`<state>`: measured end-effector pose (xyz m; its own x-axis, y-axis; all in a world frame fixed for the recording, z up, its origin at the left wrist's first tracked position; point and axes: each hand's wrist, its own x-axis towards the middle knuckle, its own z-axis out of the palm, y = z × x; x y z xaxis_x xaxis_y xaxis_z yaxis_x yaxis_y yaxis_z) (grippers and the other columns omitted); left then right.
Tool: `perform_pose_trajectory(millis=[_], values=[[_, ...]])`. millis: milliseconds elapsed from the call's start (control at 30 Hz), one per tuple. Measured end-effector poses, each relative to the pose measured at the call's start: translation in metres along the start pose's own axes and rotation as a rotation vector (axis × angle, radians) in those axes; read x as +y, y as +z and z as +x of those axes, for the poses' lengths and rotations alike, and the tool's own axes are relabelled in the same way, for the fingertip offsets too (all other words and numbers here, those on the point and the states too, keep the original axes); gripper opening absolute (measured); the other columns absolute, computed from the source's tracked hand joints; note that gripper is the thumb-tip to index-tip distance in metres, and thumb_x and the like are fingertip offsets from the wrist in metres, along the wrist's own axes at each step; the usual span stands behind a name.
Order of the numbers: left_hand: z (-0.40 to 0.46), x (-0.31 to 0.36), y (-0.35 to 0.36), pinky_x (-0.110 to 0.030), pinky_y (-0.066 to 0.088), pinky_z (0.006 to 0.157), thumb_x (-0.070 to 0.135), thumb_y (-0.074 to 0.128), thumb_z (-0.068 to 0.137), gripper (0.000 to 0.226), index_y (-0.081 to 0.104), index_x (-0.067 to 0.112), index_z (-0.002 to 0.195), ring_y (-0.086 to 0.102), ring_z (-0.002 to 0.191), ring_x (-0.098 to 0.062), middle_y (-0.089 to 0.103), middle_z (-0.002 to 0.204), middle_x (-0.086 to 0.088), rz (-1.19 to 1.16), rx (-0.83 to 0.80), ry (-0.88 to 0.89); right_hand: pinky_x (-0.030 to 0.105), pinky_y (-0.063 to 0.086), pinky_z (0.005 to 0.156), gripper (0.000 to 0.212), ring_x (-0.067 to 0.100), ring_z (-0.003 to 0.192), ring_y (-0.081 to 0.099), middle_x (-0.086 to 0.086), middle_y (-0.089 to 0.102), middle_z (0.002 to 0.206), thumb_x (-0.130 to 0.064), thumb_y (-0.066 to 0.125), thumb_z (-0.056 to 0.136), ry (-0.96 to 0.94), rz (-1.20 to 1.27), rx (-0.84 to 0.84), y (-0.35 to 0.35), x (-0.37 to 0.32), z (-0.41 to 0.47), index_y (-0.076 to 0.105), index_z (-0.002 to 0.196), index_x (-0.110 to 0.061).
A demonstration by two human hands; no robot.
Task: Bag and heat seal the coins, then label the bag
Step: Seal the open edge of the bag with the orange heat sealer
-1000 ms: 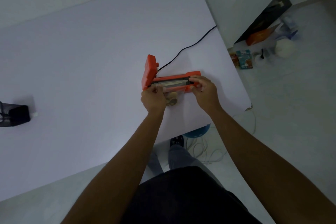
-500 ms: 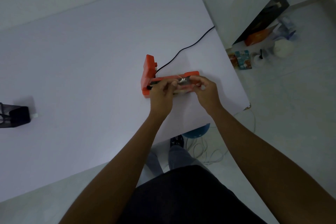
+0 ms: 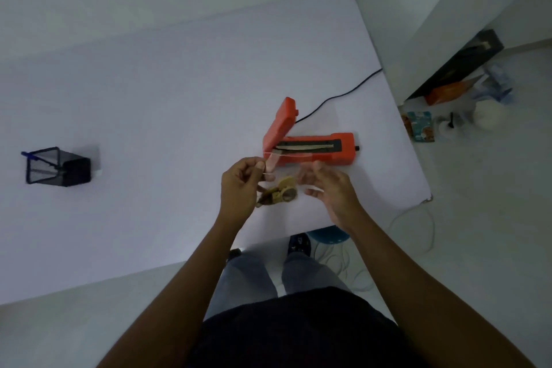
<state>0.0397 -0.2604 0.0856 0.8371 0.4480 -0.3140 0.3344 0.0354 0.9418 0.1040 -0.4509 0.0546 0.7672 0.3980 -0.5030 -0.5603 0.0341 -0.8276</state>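
A clear plastic bag (image 3: 272, 165) hangs just above the white table (image 3: 149, 128), pinched at its top left corner by my left hand (image 3: 239, 185). Several brownish coins (image 3: 283, 193) bunch together in its bottom. My right hand (image 3: 331, 188) is blurred, with its fingers spread beside the bag's right side; I cannot tell whether it touches the bag. Just beyond the hands lies the orange heat sealer (image 3: 316, 155). Its lid (image 3: 280, 122) is raised at the left end and the dark sealing strip is bare.
A black power cable (image 3: 337, 95) runs from the sealer off the table's right edge. A black mesh pen holder (image 3: 56, 166) with a blue pen stands far left. Boxes and clutter lie on the floor to the right, and loose white cable below the table's near edge.
The bag has come off the sealer's strip and toward me, lifted by my left hand. The right hand has let go and spread its fingers. The camera has tilted.
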Motion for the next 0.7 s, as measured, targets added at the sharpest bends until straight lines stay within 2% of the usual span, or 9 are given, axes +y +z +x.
perform_pose_trajectory(millis=[67, 133, 267, 400, 533, 633, 700], values=[[-0.004, -0.001, -0.025, -0.030, 0.059, 0.059, 0.010, 0.052, 0.100, 0.015, 0.067, 0.006, 0.101, 0.073, 0.078, -0.021, 0.075, 0.090, -0.012, -0.025, 0.063, -0.033, 0.041, 0.052, 0.087, 0.019, 0.027, 0.102, 0.070, 0.008, 0.076, 0.108, -0.027, 0.067, 0.093, -0.001, -0.073, -0.041, 0.025, 0.007, 0.000, 0.072, 0.107, -0.016], [-0.005, -0.003, -0.053, -0.029, 0.058, 0.059, 0.011, 0.052, 0.100, 0.016, 0.067, 0.005, 0.104, 0.074, 0.079, -0.022, 0.075, 0.091, -0.011, -0.041, 0.121, -0.059, 0.036, 0.053, 0.085, 0.019, 0.023, 0.102, 0.070, 0.006, 0.076, 0.109, -0.016, 0.071, 0.090, 0.014, -0.139, -0.089, 0.051, 0.015, 0.004, 0.073, 0.109, -0.020], [0.001, -0.007, -0.112, -0.031, 0.059, 0.062, 0.013, 0.051, 0.101, 0.017, 0.066, 0.006, 0.105, 0.074, 0.082, -0.024, 0.075, 0.094, -0.010, -0.100, 0.232, -0.075, 0.035, 0.056, 0.084, 0.020, 0.018, 0.099, 0.070, 0.002, 0.077, 0.107, -0.012, 0.070, 0.091, 0.105, -0.207, -0.199, 0.111, 0.024, 0.023, 0.074, 0.108, -0.021], [0.020, -0.024, -0.163, -0.032, 0.060, 0.071, 0.021, 0.052, 0.101, 0.020, 0.065, 0.008, 0.108, 0.074, 0.086, -0.023, 0.075, 0.095, -0.010, -0.148, 0.289, -0.135, 0.036, 0.059, 0.080, 0.013, 0.022, 0.090, 0.072, 0.007, 0.077, 0.100, -0.008, 0.068, 0.092, 0.147, -0.211, -0.137, 0.168, 0.034, 0.052, 0.075, 0.102, -0.013], [0.050, -0.056, -0.213, -0.034, 0.059, 0.080, 0.037, 0.055, 0.098, 0.025, 0.061, 0.017, 0.112, 0.071, 0.091, -0.021, 0.073, 0.099, -0.006, -0.045, 0.145, -0.333, 0.034, 0.061, 0.074, 0.010, 0.020, 0.082, 0.072, 0.006, 0.076, 0.095, -0.007, 0.067, 0.092, 0.186, -0.239, 0.000, 0.221, 0.049, 0.083, 0.074, 0.098, -0.012], [0.070, -0.082, -0.241, -0.042, 0.056, 0.087, 0.043, 0.058, 0.094, 0.034, 0.058, 0.018, 0.117, 0.068, 0.092, -0.023, 0.071, 0.106, -0.009, 0.151, 0.025, -0.369, 0.032, 0.059, 0.068, 0.012, 0.019, 0.077, 0.069, 0.007, 0.074, 0.091, -0.008, 0.067, 0.092, 0.229, -0.303, 0.110, 0.250, 0.065, 0.102, 0.074, 0.088, -0.017], [0.082, -0.093, -0.253, -0.039, 0.054, 0.089, 0.042, 0.059, 0.093, 0.039, 0.058, 0.017, 0.122, 0.066, 0.098, -0.022, 0.070, 0.110, -0.006, 0.268, -0.013, -0.383, 0.031, 0.057, 0.063, 0.012, 0.019, 0.072, 0.066, 0.010, 0.073, 0.088, -0.008, 0.066, 0.092, 0.247, -0.361, 0.168, 0.264, 0.077, 0.113, 0.073, 0.086, -0.016]])
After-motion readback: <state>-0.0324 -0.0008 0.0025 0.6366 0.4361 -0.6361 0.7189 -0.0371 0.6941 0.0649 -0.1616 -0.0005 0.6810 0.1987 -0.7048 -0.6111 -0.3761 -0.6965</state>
